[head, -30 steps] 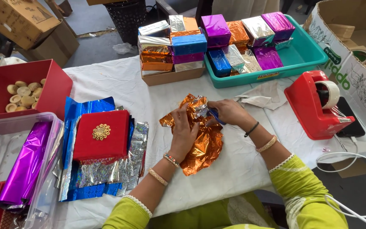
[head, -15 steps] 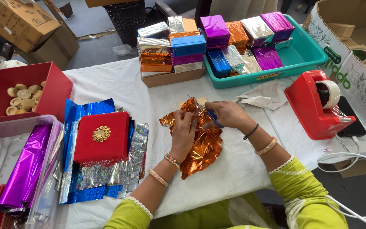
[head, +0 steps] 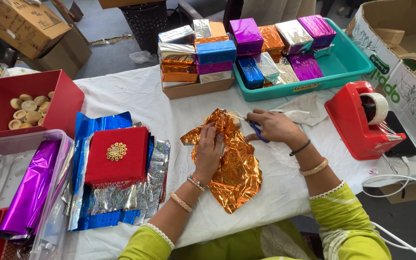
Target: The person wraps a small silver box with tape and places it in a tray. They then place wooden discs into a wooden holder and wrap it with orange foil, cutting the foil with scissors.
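Left hand (head: pixel 209 153): lay palm-down on crinkled orange foil sheet (head: pixel 228 163), fingers spread flat, pressing, not gripping. Foil sheet: lay mid-desk on white cloth of desk (head: pixel 136 96), between both hands. Right hand (head: pixel 274 128): at foil's upper right edge, fingers closed on blue-handled scissors (head: pixel 256 130). Left of foil: red box (head: pixel 117 156) with gold ornament, atop blue and silver foil sheets (head: pixel 92 130). Right: red tape dispenser (head: pixel 362 120). Further back: teal tray (head: pixel 347 62) holding foil-wrapped boxes; stacked wrapped boxes (head: pixel 196 55) just beside tray.
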